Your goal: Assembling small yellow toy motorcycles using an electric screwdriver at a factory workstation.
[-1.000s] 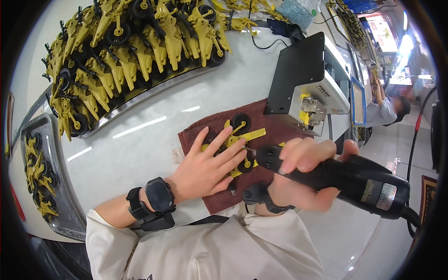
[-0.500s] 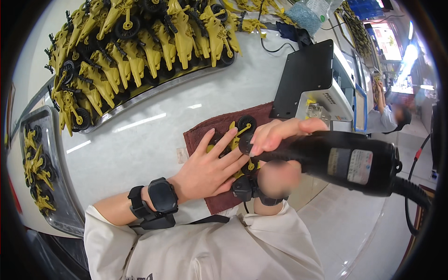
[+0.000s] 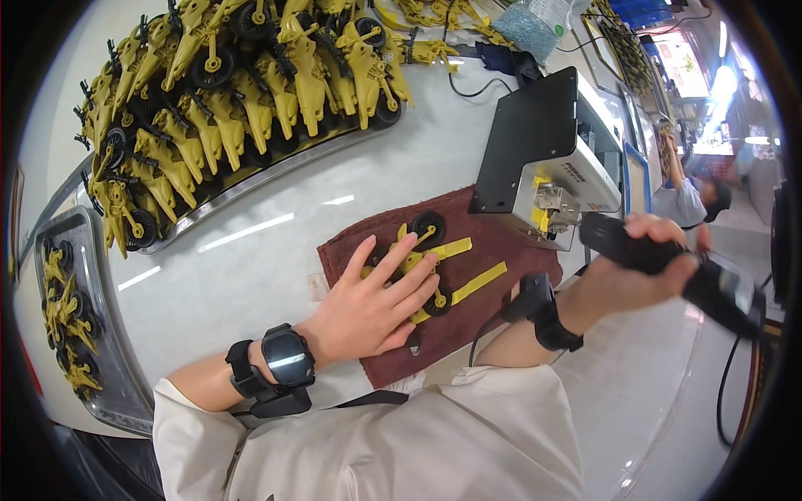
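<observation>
My left hand (image 3: pixel 376 301) lies with fingers spread over a yellow toy motorcycle piece (image 3: pixel 412 262), pressing it onto a maroon cloth (image 3: pixel 493 321). Two black wheels show past the fingers; the rest of the piece is partly covered. A black corded electric screwdriver (image 3: pixel 616 242) is gripped in my right hand (image 3: pixel 635 280), off to the right of the cloth. Its front end points toward the metal-and-yellow outlet of a white and black box-shaped machine (image 3: pixel 526 125), very close to it; whether they touch I cannot tell.
Two yellow strips (image 3: pixel 480 282) lie on the cloth. A large metal tray (image 3: pixel 251 200) heaped with yellow and black toy motorcycles stands at the back left. A smaller tray (image 3: pixel 125 388) with several pieces is at far left. A person (image 3: pixel 689 200) sits at the far right.
My right hand has carried the screwdriver off the toy piece, rightward to the machine's outlet. The yellow strips and lower wheel are now uncovered. My left hand stays on the piece.
</observation>
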`<action>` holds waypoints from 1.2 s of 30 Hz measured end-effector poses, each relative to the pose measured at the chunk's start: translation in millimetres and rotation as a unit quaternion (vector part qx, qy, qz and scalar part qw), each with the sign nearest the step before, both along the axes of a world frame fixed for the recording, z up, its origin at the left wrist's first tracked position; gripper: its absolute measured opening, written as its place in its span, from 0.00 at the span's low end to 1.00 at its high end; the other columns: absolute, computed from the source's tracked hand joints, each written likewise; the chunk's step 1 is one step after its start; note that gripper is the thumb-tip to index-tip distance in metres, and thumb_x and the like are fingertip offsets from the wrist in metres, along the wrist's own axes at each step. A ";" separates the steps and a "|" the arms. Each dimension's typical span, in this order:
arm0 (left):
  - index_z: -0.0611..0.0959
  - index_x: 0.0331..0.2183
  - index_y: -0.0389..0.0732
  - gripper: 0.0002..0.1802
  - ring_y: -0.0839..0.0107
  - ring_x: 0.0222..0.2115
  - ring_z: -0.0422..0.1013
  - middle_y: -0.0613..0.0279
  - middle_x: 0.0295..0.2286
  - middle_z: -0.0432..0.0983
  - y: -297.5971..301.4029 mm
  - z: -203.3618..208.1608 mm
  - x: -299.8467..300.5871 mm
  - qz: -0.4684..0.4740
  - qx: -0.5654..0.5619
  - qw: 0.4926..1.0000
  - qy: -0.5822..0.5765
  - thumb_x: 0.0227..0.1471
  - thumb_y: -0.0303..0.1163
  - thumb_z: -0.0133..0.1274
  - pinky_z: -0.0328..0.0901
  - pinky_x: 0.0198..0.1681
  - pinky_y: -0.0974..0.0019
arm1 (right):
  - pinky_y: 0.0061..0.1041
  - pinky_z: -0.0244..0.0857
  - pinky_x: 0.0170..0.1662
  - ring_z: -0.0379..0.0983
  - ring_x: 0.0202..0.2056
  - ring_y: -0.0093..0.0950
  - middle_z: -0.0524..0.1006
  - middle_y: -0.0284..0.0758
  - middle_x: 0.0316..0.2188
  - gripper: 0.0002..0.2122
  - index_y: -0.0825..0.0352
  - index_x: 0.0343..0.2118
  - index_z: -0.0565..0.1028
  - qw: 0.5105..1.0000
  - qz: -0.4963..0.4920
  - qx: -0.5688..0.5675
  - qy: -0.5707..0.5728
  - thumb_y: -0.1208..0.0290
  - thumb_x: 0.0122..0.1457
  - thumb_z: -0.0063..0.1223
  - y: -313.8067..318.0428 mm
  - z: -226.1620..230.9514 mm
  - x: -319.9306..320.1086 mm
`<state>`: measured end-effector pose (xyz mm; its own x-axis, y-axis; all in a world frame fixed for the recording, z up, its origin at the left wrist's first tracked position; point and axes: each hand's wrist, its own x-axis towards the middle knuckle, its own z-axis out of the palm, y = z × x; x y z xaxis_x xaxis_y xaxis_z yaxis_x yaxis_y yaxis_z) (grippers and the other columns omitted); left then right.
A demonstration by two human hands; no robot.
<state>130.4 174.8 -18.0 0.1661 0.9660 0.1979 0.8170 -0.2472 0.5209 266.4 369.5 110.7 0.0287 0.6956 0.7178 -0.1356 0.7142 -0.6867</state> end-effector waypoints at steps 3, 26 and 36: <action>0.69 0.52 0.45 0.33 0.53 0.60 0.48 0.61 0.57 0.57 -0.7 0.6 -0.3 -0.001 -0.003 1.000 0.002 0.43 0.46 0.52 0.42 0.57 0.40 | 0.21 0.63 0.23 0.66 0.18 0.25 0.70 0.36 0.20 0.27 0.72 0.50 0.58 0.997 -0.061 -0.016 -0.039 0.57 0.55 0.52 -0.3 -11.7 -8.1; 0.69 0.52 0.45 0.33 0.54 0.60 0.49 0.62 0.57 0.57 -0.8 1.3 -2.7 -0.001 -0.001 1.000 -0.008 0.43 0.45 0.53 0.42 0.57 0.39 | 0.23 0.63 0.20 0.66 0.16 0.26 0.70 0.38 0.20 0.26 0.72 0.50 0.58 0.980 0.093 -0.169 -0.040 0.57 0.57 0.50 -11.8 -11.3 11.5; 0.70 0.51 0.46 0.32 0.54 0.60 0.49 0.62 0.57 0.57 -0.9 1.8 -3.3 -0.004 -0.001 1.000 -0.013 0.43 0.45 0.53 0.43 0.57 0.40 | 0.24 0.62 0.26 0.65 0.20 0.25 0.69 0.34 0.21 0.29 0.68 0.51 0.58 0.998 -0.049 0.003 0.027 0.50 0.55 0.50 -11.5 1.1 0.3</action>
